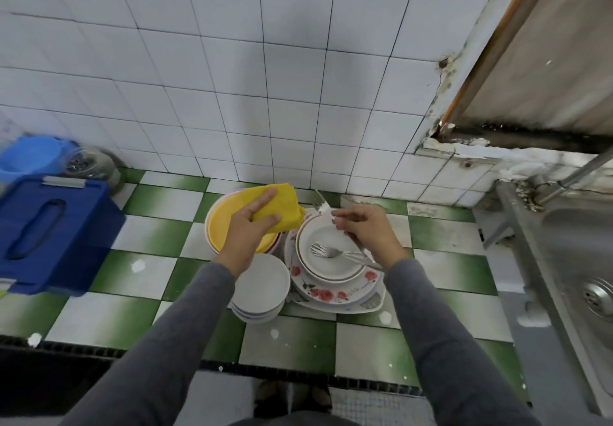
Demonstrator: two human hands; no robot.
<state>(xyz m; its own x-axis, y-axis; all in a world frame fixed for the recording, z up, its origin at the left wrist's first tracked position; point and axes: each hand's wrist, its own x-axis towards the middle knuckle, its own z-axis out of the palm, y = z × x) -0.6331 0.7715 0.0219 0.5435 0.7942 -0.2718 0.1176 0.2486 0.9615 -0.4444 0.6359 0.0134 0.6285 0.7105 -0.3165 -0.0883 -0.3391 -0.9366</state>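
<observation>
Counter [149, 236]: carrying the stacked dishes, all within reach.
Plates [331, 289]: sitting nested, catching 1 loose fork [323, 250].
Yellow cloth [282, 206]: left hand [245, 230] is gripping it bunched, fingers curled, ready for wiping.
Held fork [320, 200]: right hand [365, 230] is pinching it above the plates, tines up. The palm is hiding the handle, so I cannot tell how many utensils it is holding.

The counter [149, 236] is tiled in green and white squares and runs up to a white-tiled wall. At its left end stands a dark blue plastic box [49, 233], with a light blue tub [30, 157] and a metal strainer [89, 163] behind it. Near the middle, close together, sit a stack of yellow bowls [214, 226], a stack of white bowls [262, 293] and a pile of plates whose bottom dish [374, 303] rests on the tiles. White flecks [137, 265] dot the surface. A steel sink [564, 243] adjoins the right end.
</observation>
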